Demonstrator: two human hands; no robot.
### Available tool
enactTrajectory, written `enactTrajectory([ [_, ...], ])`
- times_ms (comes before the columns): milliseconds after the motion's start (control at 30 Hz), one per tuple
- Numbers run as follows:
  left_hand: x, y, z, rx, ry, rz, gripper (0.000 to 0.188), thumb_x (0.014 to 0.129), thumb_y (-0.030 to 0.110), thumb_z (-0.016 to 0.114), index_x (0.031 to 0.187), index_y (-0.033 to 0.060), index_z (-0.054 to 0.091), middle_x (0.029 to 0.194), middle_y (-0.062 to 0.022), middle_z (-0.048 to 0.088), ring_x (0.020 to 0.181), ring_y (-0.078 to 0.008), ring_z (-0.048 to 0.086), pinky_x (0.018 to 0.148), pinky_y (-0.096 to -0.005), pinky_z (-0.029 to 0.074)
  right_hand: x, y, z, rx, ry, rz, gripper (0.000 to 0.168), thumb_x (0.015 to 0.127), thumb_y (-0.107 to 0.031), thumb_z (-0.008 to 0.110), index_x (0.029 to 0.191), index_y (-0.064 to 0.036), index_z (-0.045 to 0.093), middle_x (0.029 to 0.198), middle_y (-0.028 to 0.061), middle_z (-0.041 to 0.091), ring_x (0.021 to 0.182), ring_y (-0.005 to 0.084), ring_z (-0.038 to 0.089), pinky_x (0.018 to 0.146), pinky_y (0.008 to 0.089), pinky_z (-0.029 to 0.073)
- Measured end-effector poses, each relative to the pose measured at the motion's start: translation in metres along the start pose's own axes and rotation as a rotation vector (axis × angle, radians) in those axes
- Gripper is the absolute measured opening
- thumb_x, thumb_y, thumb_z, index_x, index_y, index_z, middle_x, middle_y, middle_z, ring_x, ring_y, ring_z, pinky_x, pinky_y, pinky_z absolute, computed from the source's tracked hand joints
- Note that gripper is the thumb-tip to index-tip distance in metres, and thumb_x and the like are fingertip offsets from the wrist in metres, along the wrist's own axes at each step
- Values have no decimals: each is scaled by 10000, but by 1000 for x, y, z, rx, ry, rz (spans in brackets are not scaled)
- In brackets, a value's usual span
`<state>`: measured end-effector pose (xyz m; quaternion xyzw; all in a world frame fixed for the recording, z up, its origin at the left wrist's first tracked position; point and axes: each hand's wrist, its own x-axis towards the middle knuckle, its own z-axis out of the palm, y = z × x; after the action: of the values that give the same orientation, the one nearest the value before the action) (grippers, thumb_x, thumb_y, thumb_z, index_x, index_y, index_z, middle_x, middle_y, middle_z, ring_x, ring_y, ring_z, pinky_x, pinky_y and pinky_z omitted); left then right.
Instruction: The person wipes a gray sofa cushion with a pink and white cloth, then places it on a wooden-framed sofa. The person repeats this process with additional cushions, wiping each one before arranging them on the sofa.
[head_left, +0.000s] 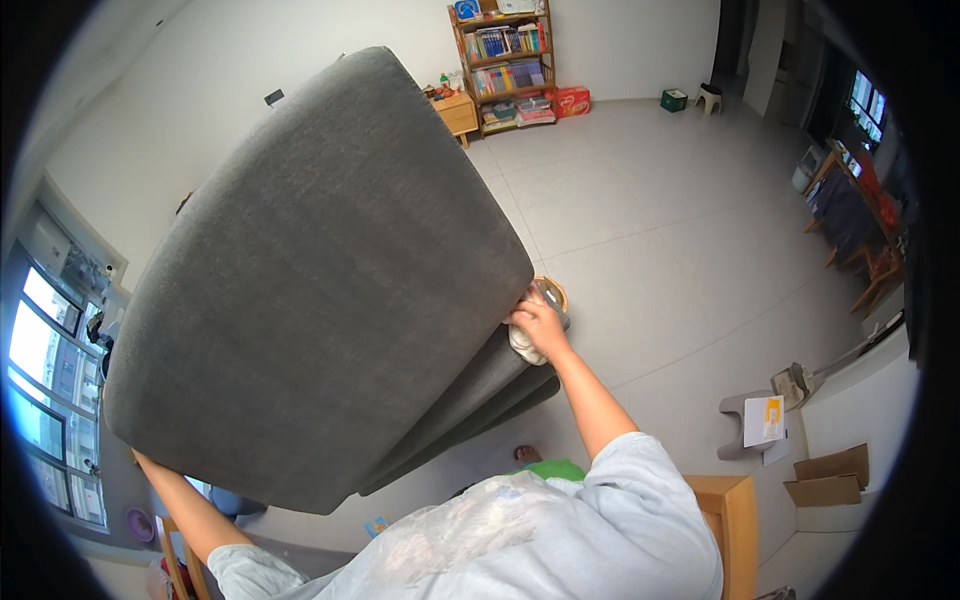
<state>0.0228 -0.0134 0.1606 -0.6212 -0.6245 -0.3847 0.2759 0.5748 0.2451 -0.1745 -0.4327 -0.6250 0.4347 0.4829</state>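
A large grey fabric cushion (322, 277) is tilted up before me and fills the left and middle of the head view. My left hand is hidden behind its lower left edge; only the forearm shows. At the cushion's right corner, my right hand (537, 322) holds a white cloth (527, 346), its fingers closed on it by the cushion's edge. Below the raised cushion lie more grey cushioned layers (465, 401) of what seems a sofa. Just beyond my right hand, a round wicker-like rim (555, 294) shows partly.
A wooden bookshelf (510, 71) and a small wooden cabinet (454, 116) stand at the far wall. At the right are a grey stool (735, 427) with items on top, a dustpan (793, 386) and cardboard (829, 480). A wooden chair or frame (731, 517) is close behind my right arm.
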Motion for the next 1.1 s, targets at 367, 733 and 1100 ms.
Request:
enactTrajectory([
  [367,-15,-9,7,-290,109,-262,332,952,332,481,1110,79,625,998,-36,646,902,-183,609,810,-332,491,73,-60,-25,-208,326,-124,491,947,-421,578,1251,-37,541,1230,138,599,1137,245,563,967,361,440],
  [733,-141,21,98,-1498,545,-1215,366,974,364,461,1146,83,621,1022,-32,644,911,-184,610,818,-334,494,167,-122,15,123,-223,14,722,904,-556,571,1399,-41,463,1311,122,561,1208,210,502,1015,313,377],
  [1100,-192,10,59,-1574,241,-1175,613,981,554,359,1393,113,465,1335,-73,546,1178,-221,547,986,-389,458,158,-256,-26,-177,-517,-246,617,966,-384,503,1440,-7,387,1374,122,509,1236,175,466,1042,291,344],
])
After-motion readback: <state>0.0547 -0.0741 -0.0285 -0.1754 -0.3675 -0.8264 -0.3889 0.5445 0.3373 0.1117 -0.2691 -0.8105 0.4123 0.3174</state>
